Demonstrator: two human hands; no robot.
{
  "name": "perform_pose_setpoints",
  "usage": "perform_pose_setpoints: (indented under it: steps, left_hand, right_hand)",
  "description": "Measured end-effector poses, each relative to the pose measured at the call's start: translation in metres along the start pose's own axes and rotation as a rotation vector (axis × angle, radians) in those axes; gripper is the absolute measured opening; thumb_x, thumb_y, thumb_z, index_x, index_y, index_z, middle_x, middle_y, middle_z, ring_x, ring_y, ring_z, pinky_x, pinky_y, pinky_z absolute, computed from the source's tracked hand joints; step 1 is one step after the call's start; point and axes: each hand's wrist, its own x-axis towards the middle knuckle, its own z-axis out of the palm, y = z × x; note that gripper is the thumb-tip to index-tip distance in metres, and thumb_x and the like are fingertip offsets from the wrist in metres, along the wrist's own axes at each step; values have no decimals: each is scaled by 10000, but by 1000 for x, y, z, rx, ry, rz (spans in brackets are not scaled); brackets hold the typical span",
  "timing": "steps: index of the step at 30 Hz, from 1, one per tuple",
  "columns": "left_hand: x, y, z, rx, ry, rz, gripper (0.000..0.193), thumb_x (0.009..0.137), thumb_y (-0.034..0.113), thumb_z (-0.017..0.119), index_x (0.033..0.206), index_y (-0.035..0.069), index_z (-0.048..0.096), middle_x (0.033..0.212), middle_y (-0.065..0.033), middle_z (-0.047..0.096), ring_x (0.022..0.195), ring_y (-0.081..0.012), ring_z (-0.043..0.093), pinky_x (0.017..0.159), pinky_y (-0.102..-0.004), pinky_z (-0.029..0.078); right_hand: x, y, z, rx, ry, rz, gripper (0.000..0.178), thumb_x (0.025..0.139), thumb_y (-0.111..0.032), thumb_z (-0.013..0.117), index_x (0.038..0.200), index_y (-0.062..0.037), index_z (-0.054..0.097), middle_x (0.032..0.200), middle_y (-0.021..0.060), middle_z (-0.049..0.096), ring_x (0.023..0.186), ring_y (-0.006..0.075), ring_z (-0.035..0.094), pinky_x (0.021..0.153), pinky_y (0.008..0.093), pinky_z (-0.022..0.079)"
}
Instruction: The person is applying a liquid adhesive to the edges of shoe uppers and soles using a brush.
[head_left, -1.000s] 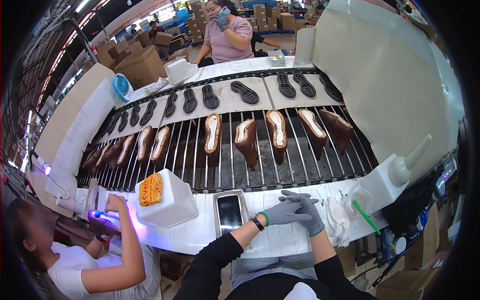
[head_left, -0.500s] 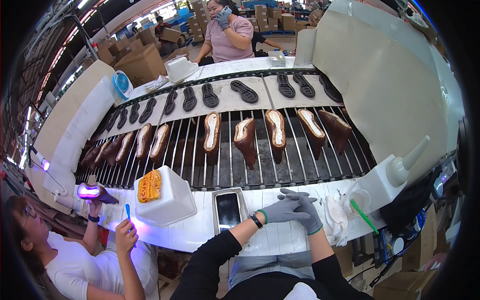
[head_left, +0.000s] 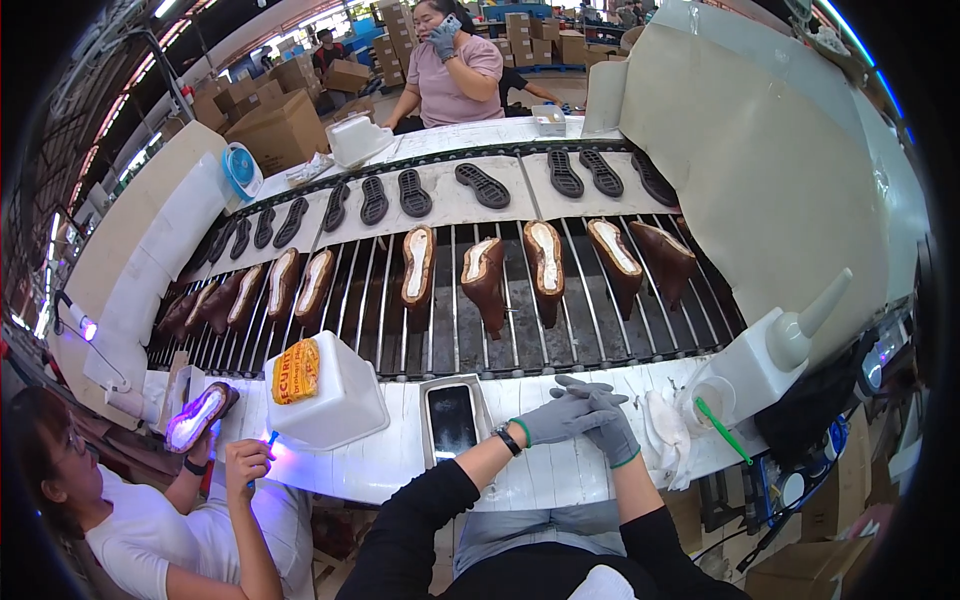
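My left hand (head_left: 555, 421) and my right hand (head_left: 613, 436), both in grey knit gloves, rest crossed over each other near the front edge of the white table. Their fingers lie stretched out, and neither holds a thing I can see. Just left of them, a phone (head_left: 452, 420) lies in a shallow white tray (head_left: 429, 446). Crumpled white cloth (head_left: 667, 428) is close to my right hand. Beyond the table, brown shoe uppers (head_left: 418, 268) with pale undersides stand on the metal rollers (head_left: 390, 330), and black soles (head_left: 414, 192) lie on a light belt behind them.
At left, a co-worker holds a shoe upper (head_left: 200, 416) under violet light and a blue brush (head_left: 271, 440). A white box (head_left: 335, 400) with a yellow packet (head_left: 296, 372) stands between us. Right are a cup with a green brush (head_left: 722, 430) and a white bottle (head_left: 760, 350).
The co-worker's shoe upper has tilted upright, lower than before, and the blue brush has dipped. My hands remain crossed; the whole view has shifted slightly.
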Motion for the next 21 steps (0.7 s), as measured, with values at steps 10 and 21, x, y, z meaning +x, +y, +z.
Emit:
perform_pose_setpoints:
  steps: [10,21]
  left_hand:
    - [0,10,-1,38,-9,-4,590,973,498,473,1433,132,435,1470,-180,372,1353,-335,383,1127,-411,310]
    - [2,9,-1,82,-7,0,604,967,508,477,1434,127,434,1466,-171,376,1367,-328,357,1130,-407,305]
  right_hand:
    - [-2,-4,1,-33,6,-12,308,983,-351,511,1017,-89,668,1436,209,418,1290,397,455,1019,494,455]
    - [0,-1,-5,-58,-7,-29,347,977,-387,510,1038,-82,664,1433,216,421,1287,403,458,1015,493,453]
